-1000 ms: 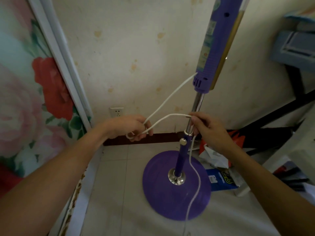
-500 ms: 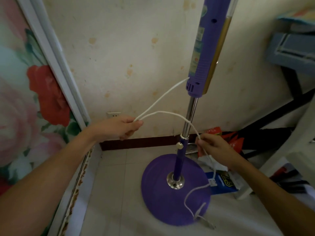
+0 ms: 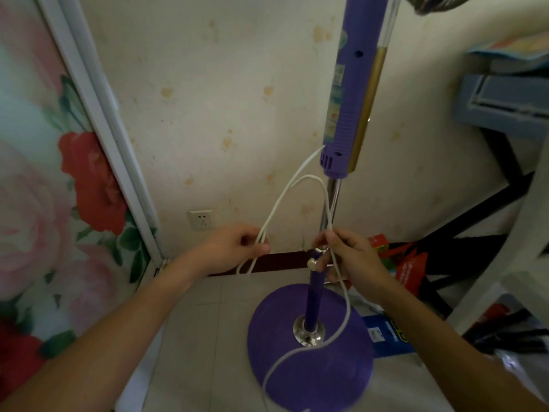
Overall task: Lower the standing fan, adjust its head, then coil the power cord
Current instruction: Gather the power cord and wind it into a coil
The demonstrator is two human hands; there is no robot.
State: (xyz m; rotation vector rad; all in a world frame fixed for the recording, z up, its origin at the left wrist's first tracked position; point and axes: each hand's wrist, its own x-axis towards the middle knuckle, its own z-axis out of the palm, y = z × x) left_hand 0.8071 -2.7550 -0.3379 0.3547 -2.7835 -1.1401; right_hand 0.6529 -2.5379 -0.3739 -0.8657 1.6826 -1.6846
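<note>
Gripping doubled strands of the thin white power cord (image 3: 292,194) in the left hand (image 3: 234,251), fingers curled closed around them, just left of the tall purple standing fan with its chrome pole (image 3: 328,209). Pinching a further stretch of the same cord between thumb and fingertips of the right hand (image 3: 352,258), closed on it right against the pole, at the level of the chrome collar and the small cream adjustment knob (image 3: 312,264).

Leaving the fan's purple upper column near its lower end, running down and left to the left hand, arching up from there in a loop whose top sits just under the column, then coming down beside the pole into the right hand. Dropping from the right hand in front of the pole, curving across the round purple plastic base (image 3: 312,370) of the fan and off its near edge. Hanging below the left hand as a short loop of cord ends.

Standing upright on pale floor tiles, base close to the stained cream wall, with a white wall socket (image 3: 201,220) left of the pole and a floral-printed panel (image 3: 44,188) farther left. Cut off by the top edge: the fan head, only a dark sliver showing. Cut off at the bottom edge: the cord's far end, plug unseen. Hard to make out: the exact count of strands inside the left fist, and the clutter of red and blue packaging right of the base.
</note>
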